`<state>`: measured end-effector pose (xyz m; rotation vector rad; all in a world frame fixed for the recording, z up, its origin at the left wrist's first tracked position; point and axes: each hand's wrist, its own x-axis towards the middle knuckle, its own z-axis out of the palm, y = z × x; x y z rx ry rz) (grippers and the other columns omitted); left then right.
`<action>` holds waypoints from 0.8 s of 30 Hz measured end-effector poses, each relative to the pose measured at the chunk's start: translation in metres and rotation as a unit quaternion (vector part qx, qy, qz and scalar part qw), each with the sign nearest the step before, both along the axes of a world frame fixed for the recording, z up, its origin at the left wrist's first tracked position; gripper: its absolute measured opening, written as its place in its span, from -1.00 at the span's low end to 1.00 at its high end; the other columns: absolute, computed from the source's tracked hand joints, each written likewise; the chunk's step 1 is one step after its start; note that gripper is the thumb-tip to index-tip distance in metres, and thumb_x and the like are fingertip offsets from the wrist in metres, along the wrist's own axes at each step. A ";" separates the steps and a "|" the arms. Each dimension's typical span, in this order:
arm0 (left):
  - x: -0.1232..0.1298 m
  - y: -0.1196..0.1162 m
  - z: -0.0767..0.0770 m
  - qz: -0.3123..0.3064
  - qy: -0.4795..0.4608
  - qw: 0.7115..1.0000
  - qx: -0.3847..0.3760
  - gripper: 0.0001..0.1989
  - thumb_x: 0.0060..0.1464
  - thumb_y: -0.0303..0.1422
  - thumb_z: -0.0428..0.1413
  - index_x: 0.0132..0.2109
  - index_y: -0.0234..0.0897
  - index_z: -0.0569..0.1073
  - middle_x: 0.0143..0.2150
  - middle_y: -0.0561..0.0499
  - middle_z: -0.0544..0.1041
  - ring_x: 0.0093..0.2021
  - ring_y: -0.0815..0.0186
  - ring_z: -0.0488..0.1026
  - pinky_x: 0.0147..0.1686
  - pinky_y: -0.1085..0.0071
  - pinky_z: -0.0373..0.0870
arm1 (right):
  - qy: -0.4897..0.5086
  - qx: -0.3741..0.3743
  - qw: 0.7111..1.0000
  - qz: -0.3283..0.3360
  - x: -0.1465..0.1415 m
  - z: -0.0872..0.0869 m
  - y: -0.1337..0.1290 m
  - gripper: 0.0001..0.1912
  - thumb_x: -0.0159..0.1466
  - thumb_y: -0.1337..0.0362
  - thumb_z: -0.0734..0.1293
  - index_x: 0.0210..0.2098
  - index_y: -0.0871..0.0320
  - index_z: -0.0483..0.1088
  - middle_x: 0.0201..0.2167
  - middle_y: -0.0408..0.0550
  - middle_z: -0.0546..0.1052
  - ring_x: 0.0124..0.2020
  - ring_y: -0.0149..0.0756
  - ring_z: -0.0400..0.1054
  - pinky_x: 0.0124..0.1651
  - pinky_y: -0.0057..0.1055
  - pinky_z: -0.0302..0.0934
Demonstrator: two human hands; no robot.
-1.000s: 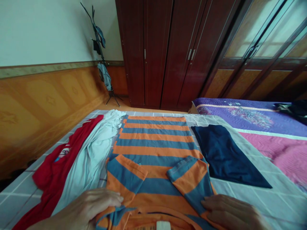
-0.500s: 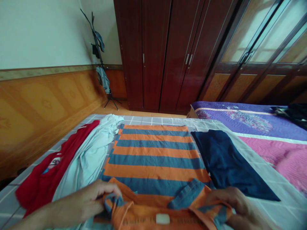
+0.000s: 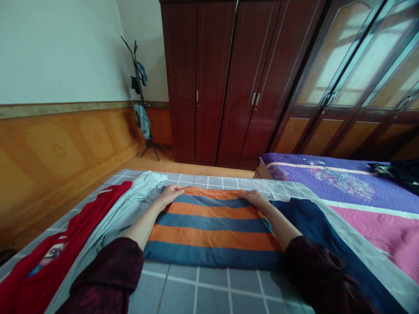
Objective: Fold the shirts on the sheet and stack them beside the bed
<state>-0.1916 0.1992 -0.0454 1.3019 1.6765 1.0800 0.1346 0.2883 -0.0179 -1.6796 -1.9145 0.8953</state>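
**Orange-and-blue-grey striped fabric garment (image 3: pixel 212 237) lying as a broad flat rectangle**

Head view, the only one I have: watching from afar, I take twelve o'clock as straight ahead and the striped garment as my dial's centre. It lies on a grey, white-lined checked cloth cover (image 3: pixel 212 290). My left hand (image 3: pixel 170 193) touches its eleven o'clock corner, my right hand (image 3: pixel 255 199) its one o'clock edge. Both are palm-down and well apart; whether the fingers pinch or merely press, I can't tell.

At nine o'clock lies a crumpled pale blue-white cloth garment (image 3: pixel 131 207), then a bright red printed one (image 3: pixel 70 237); at three, a smooth navy fabric piece (image 3: pixel 314 220).

I judge the striped cloth light, limp and not fragile, hardly slippery. I'd take it by two corners of one edge, keeping that edge taut, since an unsupported middle would sag.
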 end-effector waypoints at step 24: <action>0.080 -0.087 -0.012 -0.195 0.465 0.863 0.029 -0.31 0.19 0.04 -0.11 0.34 -0.23 0.07 0.40 -0.18 -0.13 0.39 -0.07 -0.34 0.27 -0.15 -0.34 | -0.254 0.253 0.903 0.237 -0.060 -0.031 -0.070 -0.42 0.36 0.05 0.10 0.26 0.25 0.14 0.29 0.20 0.14 0.29 0.06 -0.03 0.25 0.00 -0.12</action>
